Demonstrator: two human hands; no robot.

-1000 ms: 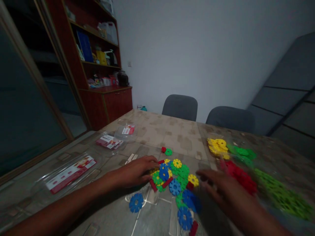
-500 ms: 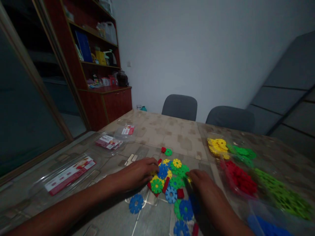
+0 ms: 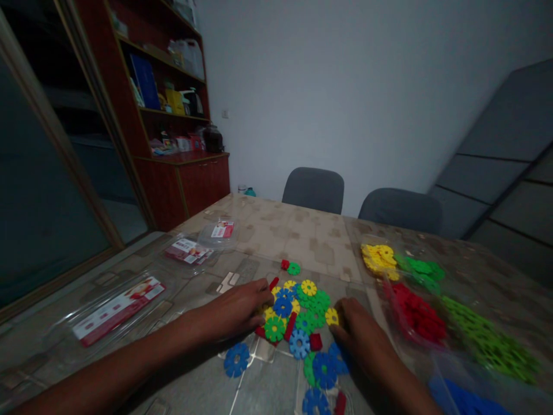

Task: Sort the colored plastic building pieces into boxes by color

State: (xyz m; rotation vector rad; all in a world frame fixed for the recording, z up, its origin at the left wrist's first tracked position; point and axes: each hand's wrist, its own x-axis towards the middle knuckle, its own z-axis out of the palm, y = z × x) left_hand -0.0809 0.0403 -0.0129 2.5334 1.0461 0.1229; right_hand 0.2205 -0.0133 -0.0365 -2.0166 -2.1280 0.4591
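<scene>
A loose pile of plastic snowflake discs and red blocks lies on the table in front of me. My right hand (image 3: 354, 325) is at the pile's right side, its fingers pinched on a yellow snowflake disc (image 3: 332, 316). On the left, my left hand (image 3: 253, 305) rests with curled fingers against the pile; what its fingertips hold, if anything, is hidden. A red stick (image 3: 273, 283) pokes out by those fingertips. Between the hands are a green disc (image 3: 275, 329), a blue disc (image 3: 299, 344) and a red block (image 3: 316, 342). Another blue disc (image 3: 237, 360) lies apart, nearer me.
Clear tubs at the right hold yellow discs (image 3: 379, 259), green discs (image 3: 423, 271), red blocks (image 3: 417, 314) and blue pieces (image 3: 466, 397). Light green lattice pieces (image 3: 488, 337) lie beside them. Clear lids with labels (image 3: 118, 310) are at the left. Two grey chairs (image 3: 313, 189) stand behind the table.
My right hand has drawn slightly right, and the yellow disc in its fingers now shows clear of the green ones. The left hand has shifted a little, and the red stick near it shows more.
</scene>
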